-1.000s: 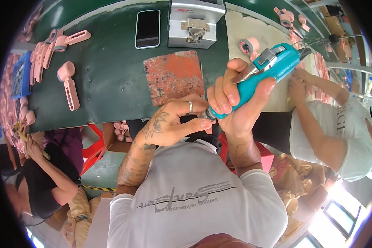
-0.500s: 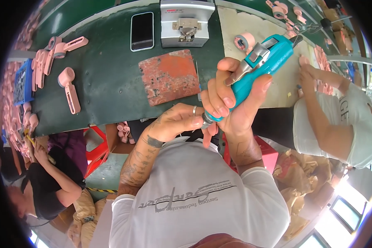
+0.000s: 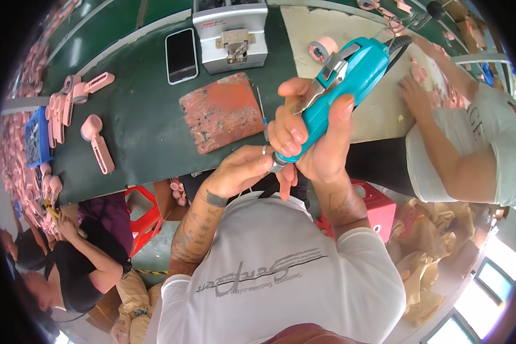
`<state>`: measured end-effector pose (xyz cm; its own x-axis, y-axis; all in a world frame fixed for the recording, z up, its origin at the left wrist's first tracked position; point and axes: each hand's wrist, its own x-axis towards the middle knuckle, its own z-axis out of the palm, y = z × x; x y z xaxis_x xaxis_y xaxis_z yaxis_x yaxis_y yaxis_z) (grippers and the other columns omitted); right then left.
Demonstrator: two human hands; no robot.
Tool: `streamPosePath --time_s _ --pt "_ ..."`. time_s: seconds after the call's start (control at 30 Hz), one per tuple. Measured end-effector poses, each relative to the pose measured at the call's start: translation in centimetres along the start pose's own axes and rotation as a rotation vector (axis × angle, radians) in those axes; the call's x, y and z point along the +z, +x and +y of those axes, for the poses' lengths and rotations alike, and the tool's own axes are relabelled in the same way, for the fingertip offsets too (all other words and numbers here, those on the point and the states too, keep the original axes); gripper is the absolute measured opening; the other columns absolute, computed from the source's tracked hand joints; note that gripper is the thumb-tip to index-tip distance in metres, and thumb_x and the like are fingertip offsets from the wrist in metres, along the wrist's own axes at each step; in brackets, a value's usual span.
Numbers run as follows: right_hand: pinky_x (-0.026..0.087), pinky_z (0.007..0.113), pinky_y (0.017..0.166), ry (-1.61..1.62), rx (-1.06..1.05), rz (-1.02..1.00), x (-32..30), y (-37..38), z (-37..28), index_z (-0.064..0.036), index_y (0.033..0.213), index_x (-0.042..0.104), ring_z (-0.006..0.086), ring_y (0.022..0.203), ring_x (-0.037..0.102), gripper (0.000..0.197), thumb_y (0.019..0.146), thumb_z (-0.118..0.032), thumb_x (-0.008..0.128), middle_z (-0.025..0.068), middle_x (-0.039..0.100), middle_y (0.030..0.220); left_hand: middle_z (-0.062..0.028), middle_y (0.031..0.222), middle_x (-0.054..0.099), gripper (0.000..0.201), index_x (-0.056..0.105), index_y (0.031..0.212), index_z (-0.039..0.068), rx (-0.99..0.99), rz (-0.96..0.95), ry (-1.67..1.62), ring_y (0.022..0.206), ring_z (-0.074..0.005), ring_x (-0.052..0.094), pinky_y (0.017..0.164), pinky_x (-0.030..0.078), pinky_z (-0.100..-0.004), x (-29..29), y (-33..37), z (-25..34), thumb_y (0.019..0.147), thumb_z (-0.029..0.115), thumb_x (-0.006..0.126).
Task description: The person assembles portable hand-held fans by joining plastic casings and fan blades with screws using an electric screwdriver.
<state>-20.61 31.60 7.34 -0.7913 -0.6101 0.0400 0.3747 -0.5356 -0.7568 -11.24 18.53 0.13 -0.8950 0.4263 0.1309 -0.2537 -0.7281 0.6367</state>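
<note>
the right hand has its fingers wrapped tight round a teal plastic power screwdriver w/ a grey metal lever, held up close over the person's chest, tip pointing down-left. the left hand is at the tip, thumb & fingers pinched together there. can't tell if it's a bit, a screw or nothing between them, too small to see. a ring shows on one left finger.

how far: looks like a getting-ready step to me. the tool is off the table, not on any part. the pink plastic handle-shaped parts lie on the dark green work table, well apart from both hands, so the work on them seems still to do.

things that hold stuff: a blue plastic crate at the table's left edge, w/ pink bits in it, can't tell how many. a grey metal box machine at the far side, nothing seen in it. a red plastic crate under the table by the right arm, inside is hidden.

also on the table: a rusty red square mat, a black phone, a pink tape roll. another person's hand rests on the pale board to the right.
</note>
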Motion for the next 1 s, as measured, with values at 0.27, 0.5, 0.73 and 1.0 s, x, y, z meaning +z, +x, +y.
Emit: streamPosePath --time_s 0.27,0.5,0.73,1.0 --pt "0.041 0.031 0.058 -0.328 -0.282 0.215 -5.2 -4.8 -2.9 0.0082 0.125 0.055 0.0157 0.062 0.051 0.075 0.096 -0.062 0.056 0.0046 0.053 0.071 -0.0117 0.081 0.068 0.041 0.063 0.107 -0.002 -0.133 0.55 1.12 0.073 -0.0224 0.067 0.077 0.053 -0.0333 1.1 8.7 1.2 0.098 0.038 0.063" --pt "0.043 0.029 0.058 -0.493 -0.372 0.312 -6.3 -7.3 -3.0 0.0131 0.121 0.057 0.0174 0.066 0.059 0.076 0.091 -0.056 0.069 0.0082 0.059 0.073 -0.0135 0.094 0.071 0.05 0.059 0.115 0.004 0.129 0.389 1.931 0.093 -0.0285 0.072 0.08 0.056 -0.0431 -3.0 20.8 -2.0 0.096 0.051 0.057" --pt "0.05 0.032 0.067 -0.496 -0.301 0.257 -8.2 -7.9 -2.1 0.0034 0.12 0.053 0.0178 0.074 0.063 0.054 0.091 -0.036 0.076 0.0194 0.065 0.118 -0.0133 0.11 0.068 0.037 0.057 0.124 0.008 0.063 0.386 2.106 0.103 -0.0312 0.068 0.081 0.056 -0.044 -2.8 16.4 -0.4 0.098 0.035 0.057" --pt "0.046 0.029 0.065 -0.652 -0.139 0.245 -6.4 -4.9 -0.9 0.0051 0.114 0.06 0.0135 0.073 0.058 0.04 0.096 -0.03 0.066 0.0083 0.063 0.089 -0.0109 0.113 0.067 0.044 0.056 0.131 0.008 0.277 0.443 2.23 0.106 -0.0326 0.064 0.087 0.055 -0.0411 -3.4 3.3 5.2 0.09 0.02 0.068"
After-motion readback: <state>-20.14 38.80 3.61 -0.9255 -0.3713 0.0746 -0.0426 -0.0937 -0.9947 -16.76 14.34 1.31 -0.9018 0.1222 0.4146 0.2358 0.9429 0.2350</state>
